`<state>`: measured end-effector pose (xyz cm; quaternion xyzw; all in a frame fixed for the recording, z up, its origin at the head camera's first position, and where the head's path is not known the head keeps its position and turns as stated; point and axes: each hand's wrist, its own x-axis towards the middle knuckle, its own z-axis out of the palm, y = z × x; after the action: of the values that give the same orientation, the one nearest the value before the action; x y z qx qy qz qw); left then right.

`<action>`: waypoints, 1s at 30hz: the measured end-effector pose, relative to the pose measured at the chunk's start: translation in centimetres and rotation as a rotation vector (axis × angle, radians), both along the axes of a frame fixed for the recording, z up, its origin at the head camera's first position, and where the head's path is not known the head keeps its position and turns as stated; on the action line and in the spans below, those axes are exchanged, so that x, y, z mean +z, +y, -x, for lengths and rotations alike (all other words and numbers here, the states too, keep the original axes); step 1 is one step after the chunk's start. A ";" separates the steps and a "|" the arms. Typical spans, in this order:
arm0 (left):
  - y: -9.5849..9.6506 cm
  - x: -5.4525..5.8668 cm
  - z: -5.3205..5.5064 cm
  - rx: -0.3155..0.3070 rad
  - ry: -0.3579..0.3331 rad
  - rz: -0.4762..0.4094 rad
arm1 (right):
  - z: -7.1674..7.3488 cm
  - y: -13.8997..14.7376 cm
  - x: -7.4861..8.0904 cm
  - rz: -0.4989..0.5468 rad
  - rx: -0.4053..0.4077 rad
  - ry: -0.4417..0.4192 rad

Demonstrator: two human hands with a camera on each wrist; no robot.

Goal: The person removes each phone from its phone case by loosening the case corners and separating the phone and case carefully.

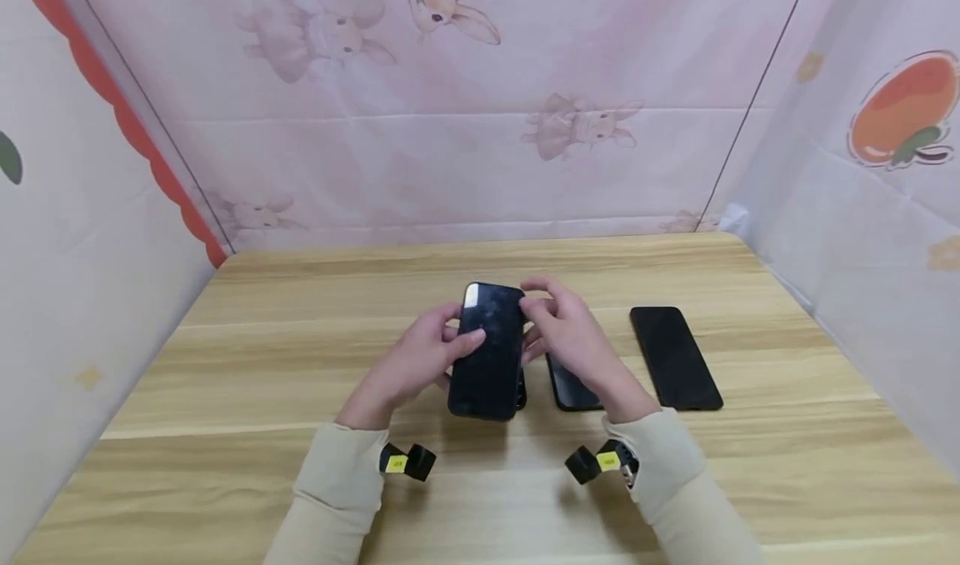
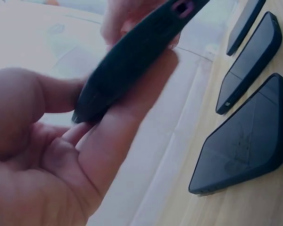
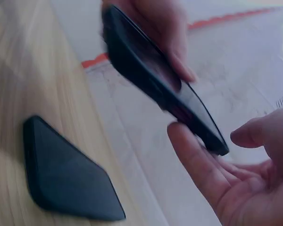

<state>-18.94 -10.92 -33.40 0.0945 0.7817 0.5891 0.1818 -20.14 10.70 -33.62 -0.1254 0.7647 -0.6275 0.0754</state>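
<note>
A black smartphone (image 1: 487,361) in a dark case is held up over the table, screen facing up. My left hand (image 1: 420,352) grips its left side, with the thumb on the screen and the fingers behind. At the upper right edge is my right hand (image 1: 562,327). In the right wrist view, a finger of the right hand (image 3: 245,179) reaches under the phone (image 3: 155,87), while the thumb stands just off its end. Beneath the held phone, a second smartphone (image 1: 521,390) lies mostly hidden in the head view; the left wrist view shows its dark screen (image 2: 240,141).
On the wooden table (image 1: 262,365), another phone (image 1: 572,386) lies partly behind my right wrist. A further black phone (image 1: 675,357) lies to its right. Printed fabric walls (image 1: 450,173) stand behind and beside the table.
</note>
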 end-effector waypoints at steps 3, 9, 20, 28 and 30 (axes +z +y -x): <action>0.2 -0.1 -0.3 -0.059 -0.009 0.028 | 0.1 0.9 -0.2 0.013 0.049 -0.039; 0.0 -0.3 -0.5 -0.117 -0.015 0.053 | 0.0 1.5 -0.2 0.006 0.113 -0.070; -0.1 -0.2 -0.6 -0.173 -0.027 0.053 | -0.3 1.7 -0.3 -0.011 0.130 -0.062; -0.4 -0.3 -0.5 -0.219 -0.017 0.013 | -0.5 1.8 -0.1 0.006 0.146 -0.017; -0.5 -0.3 -0.5 -0.234 -0.017 -0.007 | -0.6 1.9 0.0 0.044 0.166 -0.020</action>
<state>-18.43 -11.40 -33.69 0.1805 0.7617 0.5674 0.2556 -19.59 12.58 -33.61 -0.1837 0.7371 -0.6369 0.1317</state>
